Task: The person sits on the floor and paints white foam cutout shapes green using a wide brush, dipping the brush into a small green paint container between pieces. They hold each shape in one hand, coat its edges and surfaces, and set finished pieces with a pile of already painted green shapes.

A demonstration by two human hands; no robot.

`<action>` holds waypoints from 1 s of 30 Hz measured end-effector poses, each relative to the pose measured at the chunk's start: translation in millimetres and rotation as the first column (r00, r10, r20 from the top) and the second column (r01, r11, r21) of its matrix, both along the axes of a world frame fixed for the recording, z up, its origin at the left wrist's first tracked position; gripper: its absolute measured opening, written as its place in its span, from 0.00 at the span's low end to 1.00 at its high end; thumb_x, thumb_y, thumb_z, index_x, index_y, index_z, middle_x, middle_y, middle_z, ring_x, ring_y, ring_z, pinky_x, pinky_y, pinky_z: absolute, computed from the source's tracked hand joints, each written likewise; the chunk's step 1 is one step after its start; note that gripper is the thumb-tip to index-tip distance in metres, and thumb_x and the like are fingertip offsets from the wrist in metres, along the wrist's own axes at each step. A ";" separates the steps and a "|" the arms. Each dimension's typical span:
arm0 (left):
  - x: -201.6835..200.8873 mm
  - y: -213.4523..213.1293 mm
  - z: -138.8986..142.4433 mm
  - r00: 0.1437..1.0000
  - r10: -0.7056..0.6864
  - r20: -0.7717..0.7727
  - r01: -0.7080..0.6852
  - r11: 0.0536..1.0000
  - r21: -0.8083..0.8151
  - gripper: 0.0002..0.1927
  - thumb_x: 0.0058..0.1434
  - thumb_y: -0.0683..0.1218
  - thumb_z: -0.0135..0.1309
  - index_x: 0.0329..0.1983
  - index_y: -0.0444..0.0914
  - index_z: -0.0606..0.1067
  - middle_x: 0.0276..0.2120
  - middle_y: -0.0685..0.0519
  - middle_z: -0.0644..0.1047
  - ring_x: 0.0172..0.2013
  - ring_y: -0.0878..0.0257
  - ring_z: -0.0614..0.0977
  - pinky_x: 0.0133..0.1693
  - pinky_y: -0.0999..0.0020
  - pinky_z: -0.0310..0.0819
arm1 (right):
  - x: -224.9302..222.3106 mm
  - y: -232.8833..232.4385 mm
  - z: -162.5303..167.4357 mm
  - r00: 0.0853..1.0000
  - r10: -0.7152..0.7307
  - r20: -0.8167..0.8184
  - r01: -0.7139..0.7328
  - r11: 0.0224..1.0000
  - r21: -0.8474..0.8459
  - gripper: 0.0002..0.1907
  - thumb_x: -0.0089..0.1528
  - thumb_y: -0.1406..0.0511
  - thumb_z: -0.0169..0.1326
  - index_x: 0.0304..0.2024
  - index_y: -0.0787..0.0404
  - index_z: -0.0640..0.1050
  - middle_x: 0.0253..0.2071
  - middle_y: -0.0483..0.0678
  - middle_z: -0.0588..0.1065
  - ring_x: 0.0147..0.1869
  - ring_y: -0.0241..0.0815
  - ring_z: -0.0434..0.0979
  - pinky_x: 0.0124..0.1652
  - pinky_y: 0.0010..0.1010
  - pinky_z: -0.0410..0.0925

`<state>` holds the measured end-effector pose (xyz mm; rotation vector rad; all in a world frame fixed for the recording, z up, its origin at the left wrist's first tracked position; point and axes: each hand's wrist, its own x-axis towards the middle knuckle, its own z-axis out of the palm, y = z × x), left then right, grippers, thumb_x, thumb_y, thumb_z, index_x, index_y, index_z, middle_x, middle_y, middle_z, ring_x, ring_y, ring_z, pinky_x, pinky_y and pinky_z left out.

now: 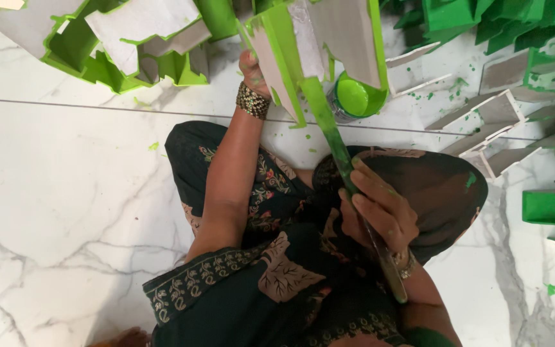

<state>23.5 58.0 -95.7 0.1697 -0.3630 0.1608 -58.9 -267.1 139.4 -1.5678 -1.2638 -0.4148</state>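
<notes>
My left hand (252, 72), with a beaded bracelet at the wrist, grips a cardboard piece (316, 45) partly coated in bright green paint, held up over my lap. My right hand (375, 209) is closed around a long paintbrush (338, 144) smeared with green; its bristle end touches the lower edge of the cardboard piece. An open pot of green paint (354, 97) stands on the floor just behind the brush tip. I sit on the floor in a dark patterned garment (277, 270).
A cluster of half-painted green and grey cardboard pieces (123, 38) lies at the upper left. Unpainted grey pieces (483, 122) and dark green painted ones (554, 209) fill the right side. Paint spots dot the white marble floor (65, 193).
</notes>
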 end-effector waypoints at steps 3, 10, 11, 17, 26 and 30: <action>-1.9 -0.8 -0.2 1.000 0.003 0.022 -0.004 0.999 0.036 0.41 0.52 0.49 0.63 0.69 0.32 0.67 0.58 0.41 0.78 0.56 0.49 0.83 0.62 0.49 0.78 | 7.3 21.1 -0.5 1.000 -0.024 0.012 0.024 0.998 0.052 0.16 0.62 0.77 0.63 0.46 0.65 0.71 0.50 0.62 0.77 0.58 0.65 0.81 0.55 0.48 0.79; -8.7 -4.3 7.0 0.999 -0.021 0.024 0.019 0.997 0.078 0.42 0.50 0.51 0.65 0.69 0.34 0.67 0.58 0.42 0.78 0.56 0.48 0.83 0.59 0.48 0.79 | 27.6 69.7 -13.5 0.998 -0.057 0.024 0.051 0.983 0.174 0.16 0.62 0.78 0.64 0.46 0.65 0.71 0.51 0.64 0.76 0.57 0.62 0.81 0.55 0.47 0.79; -9.4 -4.1 7.9 1.000 -0.002 0.023 0.000 0.996 0.094 0.42 0.51 0.51 0.64 0.69 0.33 0.68 0.58 0.41 0.78 0.55 0.48 0.83 0.58 0.49 0.80 | 28.4 74.6 -14.7 0.997 -0.077 0.025 0.072 0.981 0.179 0.16 0.62 0.78 0.64 0.45 0.65 0.71 0.51 0.63 0.76 0.57 0.62 0.81 0.55 0.47 0.79; -10.8 -2.0 1.8 0.997 0.067 -0.030 -0.064 0.994 0.090 0.40 0.52 0.51 0.64 0.67 0.33 0.70 0.57 0.41 0.79 0.54 0.49 0.84 0.56 0.53 0.80 | 29.1 82.0 -18.0 0.996 -0.090 -0.013 0.091 0.983 0.158 0.15 0.61 0.78 0.64 0.46 0.65 0.73 0.51 0.62 0.77 0.57 0.61 0.81 0.57 0.47 0.79; -7.6 4.7 -7.8 0.999 0.025 -0.035 -0.022 0.997 0.077 0.36 0.54 0.50 0.63 0.66 0.34 0.71 0.57 0.43 0.80 0.54 0.47 0.84 0.59 0.49 0.79 | 17.9 46.7 -20.9 0.996 -0.084 -0.031 0.086 0.992 0.087 0.16 0.59 0.79 0.65 0.45 0.65 0.74 0.52 0.62 0.77 0.58 0.60 0.81 0.55 0.43 0.79; -8.0 1.1 -2.2 0.985 0.132 -0.113 -0.121 0.987 0.103 0.38 0.54 0.52 0.65 0.66 0.34 0.70 0.57 0.44 0.79 0.55 0.48 0.83 0.61 0.48 0.77 | 8.0 25.4 -18.8 0.997 -0.067 -0.036 0.068 0.997 0.024 0.16 0.60 0.79 0.64 0.45 0.66 0.74 0.52 0.62 0.77 0.58 0.61 0.81 0.54 0.43 0.79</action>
